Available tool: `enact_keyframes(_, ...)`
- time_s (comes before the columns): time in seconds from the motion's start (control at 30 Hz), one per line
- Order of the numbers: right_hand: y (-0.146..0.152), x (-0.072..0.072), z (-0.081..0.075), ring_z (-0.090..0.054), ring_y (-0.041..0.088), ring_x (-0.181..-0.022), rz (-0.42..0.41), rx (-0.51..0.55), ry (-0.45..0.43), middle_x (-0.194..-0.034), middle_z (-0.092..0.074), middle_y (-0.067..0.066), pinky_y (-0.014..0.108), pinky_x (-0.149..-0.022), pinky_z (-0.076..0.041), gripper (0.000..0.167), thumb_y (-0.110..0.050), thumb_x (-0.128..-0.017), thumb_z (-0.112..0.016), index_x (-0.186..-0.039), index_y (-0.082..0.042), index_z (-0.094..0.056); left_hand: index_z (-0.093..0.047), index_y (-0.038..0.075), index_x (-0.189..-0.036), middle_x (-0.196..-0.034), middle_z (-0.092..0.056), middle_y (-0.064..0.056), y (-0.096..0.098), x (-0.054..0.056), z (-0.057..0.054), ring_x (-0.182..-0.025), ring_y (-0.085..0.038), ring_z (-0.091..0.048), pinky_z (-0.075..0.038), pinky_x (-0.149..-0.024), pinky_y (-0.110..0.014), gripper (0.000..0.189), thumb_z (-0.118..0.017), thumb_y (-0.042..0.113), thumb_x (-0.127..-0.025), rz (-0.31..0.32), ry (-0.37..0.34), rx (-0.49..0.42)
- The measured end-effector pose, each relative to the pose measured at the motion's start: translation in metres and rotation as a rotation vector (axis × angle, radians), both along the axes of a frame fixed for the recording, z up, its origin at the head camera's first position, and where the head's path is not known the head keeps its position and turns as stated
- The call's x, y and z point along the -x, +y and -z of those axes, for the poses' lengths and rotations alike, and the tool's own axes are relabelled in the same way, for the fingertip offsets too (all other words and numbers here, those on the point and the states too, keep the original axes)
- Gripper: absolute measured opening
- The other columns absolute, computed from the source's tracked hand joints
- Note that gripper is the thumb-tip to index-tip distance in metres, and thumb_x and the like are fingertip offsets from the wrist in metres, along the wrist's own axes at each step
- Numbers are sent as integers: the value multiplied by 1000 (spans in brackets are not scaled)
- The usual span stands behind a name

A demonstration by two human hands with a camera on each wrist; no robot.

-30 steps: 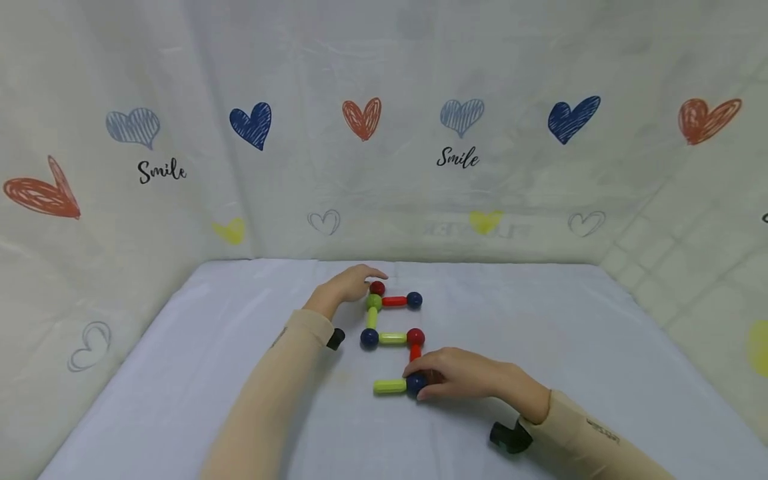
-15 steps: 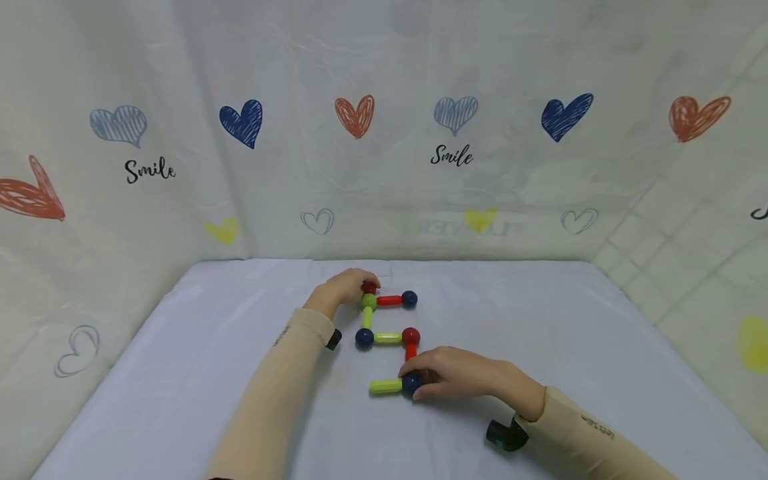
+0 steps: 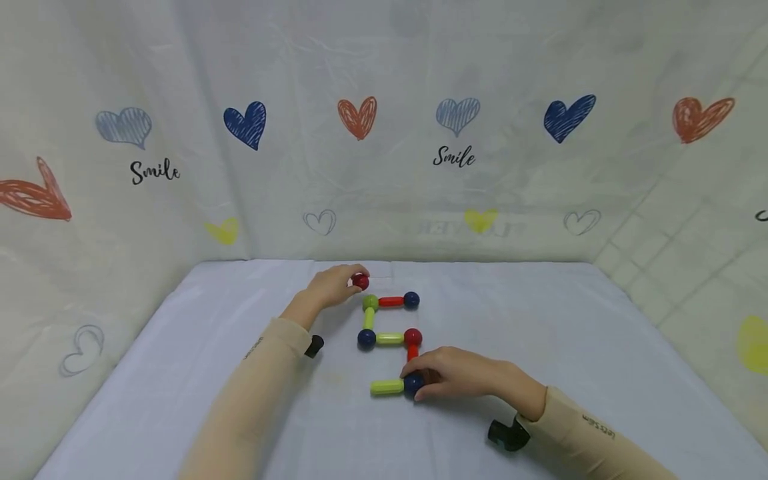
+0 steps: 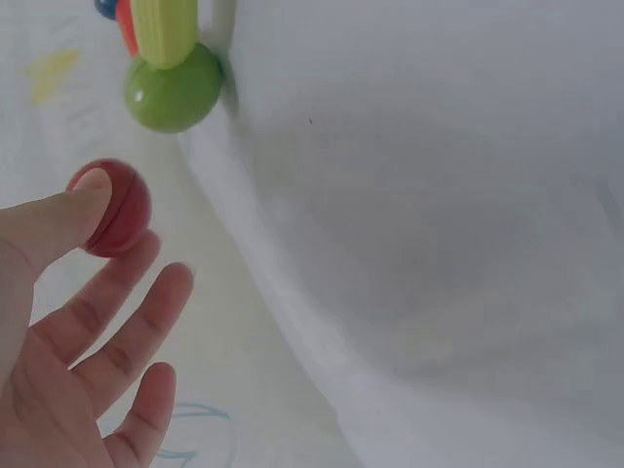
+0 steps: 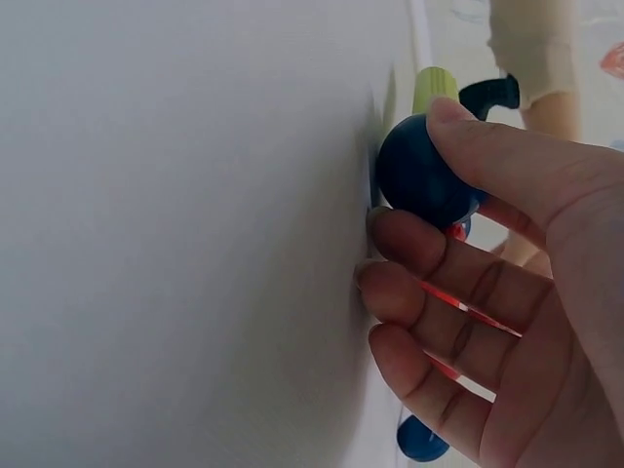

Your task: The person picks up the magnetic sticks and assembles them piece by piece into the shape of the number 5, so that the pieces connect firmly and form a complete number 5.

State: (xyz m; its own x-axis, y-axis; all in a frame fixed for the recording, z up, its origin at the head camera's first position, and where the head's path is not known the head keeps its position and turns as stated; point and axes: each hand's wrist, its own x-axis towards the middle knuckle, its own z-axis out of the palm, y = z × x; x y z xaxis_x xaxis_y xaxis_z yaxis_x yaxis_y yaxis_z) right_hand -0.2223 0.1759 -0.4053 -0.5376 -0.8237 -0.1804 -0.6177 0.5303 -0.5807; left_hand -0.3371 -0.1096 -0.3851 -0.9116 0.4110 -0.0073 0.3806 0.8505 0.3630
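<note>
My left hand [image 3: 330, 287] pinches a red ball [image 4: 119, 209] between thumb and fingertips, apart from the green ball [image 3: 370, 303] at the far corner of a ball-and-stick figure. That figure lies on the cloth in a stepped S shape of coloured balls joined by sticks. From the green ball a red stick [image 3: 391, 302] runs to a blue ball [image 3: 411, 300], and a yellow-green stick [image 3: 369, 320] leads nearer. At the near end, my right hand [image 3: 462, 375] grips another blue ball [image 5: 419, 171], which has a yellow-green stick [image 3: 387, 387] on its left. Its fingers partly cover a red stick [image 3: 413, 352].
A white cloth [image 3: 540, 320] covers the table. Behind it hangs a pale curtain [image 3: 396, 187] printed with hearts and the word Smile. Each wrist carries a black camera mount [image 3: 509, 435] that hangs close to the cloth.
My left hand has taken the red ball off beside the green ball and moved it up and left. The right hand stays on its blue ball. The head view has shifted slightly.
</note>
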Motion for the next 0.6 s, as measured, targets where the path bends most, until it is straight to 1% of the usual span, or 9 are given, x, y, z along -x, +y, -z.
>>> enact_keyframes(0.07,0,0,0,-56,3,-90,0,-3,2,-110,-65,-16,23,-85,-51,37,-30,-96,-75,-130,-19,-68,-62,18,-137,-126,-67,-6,-4,-7,-1,-116,-27,-61,-49,-98,-48,36,-67,17,-101,9,20,-14)
enact_keyframes(0.13,1,1,-1,-56,3,-91,-2,-3,7,-110,-65,-15,23,-85,-51,37,-30,-96,-75,-130,-19,-68,-62,17,-136,-124,-67,-5,-7,-17,-4,-113,-26,-62,-50,-96,-48,37,-69,16,-100,18,31,-28)
enact_keyframes(0.23,2,1,-2,-56,3,-91,0,-1,15,-110,-65,-15,23,-85,-51,36,-29,-95,-75,-130,-18,-68,-63,18,-134,-119,-68,-3,-11,-34,-5,-106,-24,-63,-51,-89,-47,37,-71,16,-99,33,52,-36)
enact_keyframes(0.37,3,1,-1,-56,3,-88,11,-1,8,-106,-64,-16,23,-82,-51,36,-28,-95,-76,-129,-18,-68,-63,20,-133,-115,-69,1,-13,-58,-4,-102,-21,-65,-52,-84,-43,38,-73,17,-97,57,69,-38)
enact_keyframes(0.47,3,1,0,-55,3,-86,11,5,-2,-103,-63,-17,22,-80,-51,37,-29,-95,-76,-129,-18,-68,-64,20,-133,-113,-70,4,-15,-76,-2,-101,-19,-65,-52,-83,-40,39,-74,16,-96,79,62,-49)
enact_keyframes(0.6,3,2,1,-55,2,-85,0,21,5,-102,-63,-17,22,-79,-51,37,-29,-96,-75,-130,-17,-68,-65,20,-130,-109,-70,5,-18,-98,-1,-97,-18,-64,-53,-83,-39,38,-76,16,-94,114,13,-66)
